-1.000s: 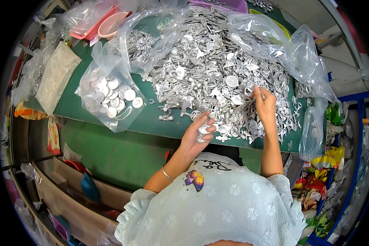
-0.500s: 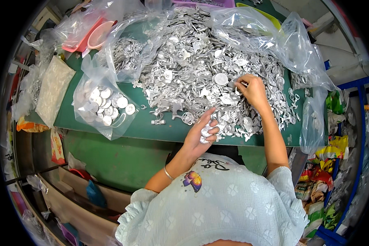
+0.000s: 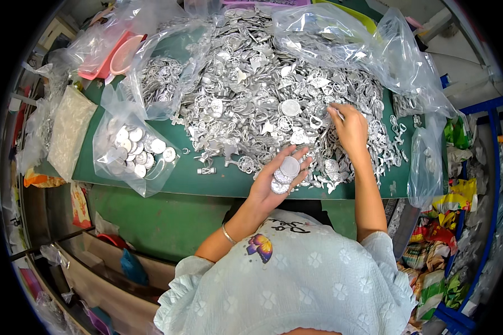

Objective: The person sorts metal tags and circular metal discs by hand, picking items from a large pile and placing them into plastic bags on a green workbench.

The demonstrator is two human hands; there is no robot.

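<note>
My left hand (image 3: 264, 183) is cupped palm up at the table's near edge, cradling several round silver metal discs (image 3: 289, 166). Against the right part of a large heap of silver metal charms (image 3: 246, 78), my right hand (image 3: 352, 133) has its thumb and index finger drawn together. Whatever may be between those fingertips is too small to make out. A larger round disc (image 3: 290, 108) lies on the heap between my hands. At the left, a clear plastic bag (image 3: 165, 177) lies with similar round discs (image 3: 135, 149) in it.
The green tabletop (image 3: 229, 187) bears the heap. Another clear bag (image 3: 167, 109) with charms stands behind the disc bag, near a pink basket (image 3: 123, 56). Clear plastic sheeting (image 3: 324, 33) covers the heap's far right. A blue metal frame (image 3: 489, 195) stands at the right.
My left hand has opened out, showing the discs in its palm more plainly. My right hand has shifted slightly to the right over the heap. The view has moved a little.
</note>
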